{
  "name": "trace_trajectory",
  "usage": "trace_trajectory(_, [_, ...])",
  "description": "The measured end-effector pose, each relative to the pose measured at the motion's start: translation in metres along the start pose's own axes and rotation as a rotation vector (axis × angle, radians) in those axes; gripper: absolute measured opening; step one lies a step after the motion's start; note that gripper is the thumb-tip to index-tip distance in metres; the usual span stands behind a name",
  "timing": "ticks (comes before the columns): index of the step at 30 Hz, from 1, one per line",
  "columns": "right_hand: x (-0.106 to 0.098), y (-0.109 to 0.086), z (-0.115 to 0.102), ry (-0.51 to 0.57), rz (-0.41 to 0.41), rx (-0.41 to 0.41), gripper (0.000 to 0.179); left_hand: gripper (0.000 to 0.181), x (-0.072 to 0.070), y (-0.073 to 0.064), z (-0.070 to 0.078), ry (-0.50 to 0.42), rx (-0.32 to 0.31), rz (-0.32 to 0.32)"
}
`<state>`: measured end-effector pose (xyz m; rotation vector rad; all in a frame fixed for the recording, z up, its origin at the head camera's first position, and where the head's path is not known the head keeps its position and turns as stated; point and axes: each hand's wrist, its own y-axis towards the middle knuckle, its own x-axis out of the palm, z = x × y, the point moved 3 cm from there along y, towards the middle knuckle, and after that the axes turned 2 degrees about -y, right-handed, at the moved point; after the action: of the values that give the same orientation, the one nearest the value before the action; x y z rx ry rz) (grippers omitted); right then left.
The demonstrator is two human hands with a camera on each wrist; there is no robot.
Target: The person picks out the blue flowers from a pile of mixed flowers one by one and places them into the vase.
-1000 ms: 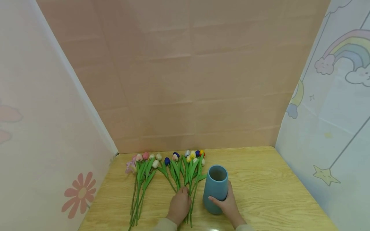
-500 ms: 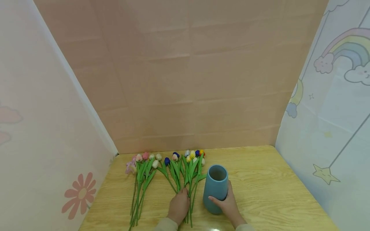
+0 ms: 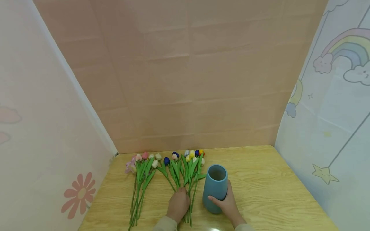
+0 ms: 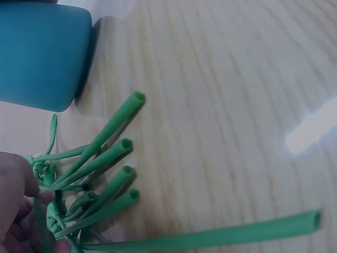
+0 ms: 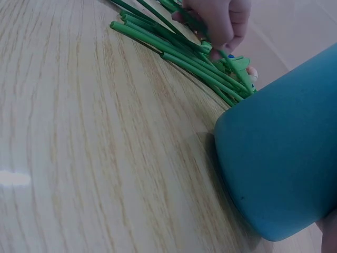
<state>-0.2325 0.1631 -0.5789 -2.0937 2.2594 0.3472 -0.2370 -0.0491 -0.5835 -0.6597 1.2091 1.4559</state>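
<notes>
In the head view my left hand (image 3: 178, 203) is over the stems of the middle bunch of artificial tulips (image 3: 190, 170), which lies on the table with blue, yellow, white and other blooms toward the back. Its curled fingers pinch a green tulip stem (image 5: 226, 62), as the right wrist view shows. Several cut stem ends (image 4: 113, 153) stick out beside that hand in the left wrist view. A blue vase (image 3: 215, 192) stands upright just right of the tulips, its mouth facing up. My right hand (image 3: 229, 205) grips its lower right side, thumb across the front.
Another bunch of tulips (image 3: 141, 183), pink and white, lies farther left, with a lilac flower (image 3: 131, 165) at its edge. The wood-grain table (image 3: 268, 189) extends to the right of the vase. A brown backdrop (image 3: 190, 80) and pale side walls enclose the table.
</notes>
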Motion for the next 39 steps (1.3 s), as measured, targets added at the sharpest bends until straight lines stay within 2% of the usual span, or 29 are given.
trace_trajectory(3, [0.000,0.000,0.000,0.000,-0.003,0.006,0.093,0.007,-0.003,0.002,-0.001,-0.067,-0.050,-0.025])
trace_trajectory(9, [0.000,-0.001,-0.001,0.007,-0.006,0.017,0.093,0.012,0.000,0.005,-0.006,-0.270,-0.173,-0.134])
trace_trajectory(14, [0.001,-0.001,-0.002,0.007,-0.007,0.013,0.093,0.021,0.002,0.007,-0.010,-0.365,-0.200,-0.192])
trace_trajectory(24, [0.001,-0.001,-0.001,0.008,0.000,-0.010,0.093,0.022,-0.009,0.013,-0.014,-0.409,-0.212,-0.143])
trace_trajectory(31, [0.000,-0.001,-0.002,0.001,-0.003,0.008,0.094,0.021,-0.016,0.015,-0.015,-0.440,-0.233,-0.110])
trace_trajectory(39, [0.000,-0.001,-0.004,0.013,-0.004,-0.002,0.092,0.022,-0.022,0.014,-0.017,-0.465,-0.266,-0.110])
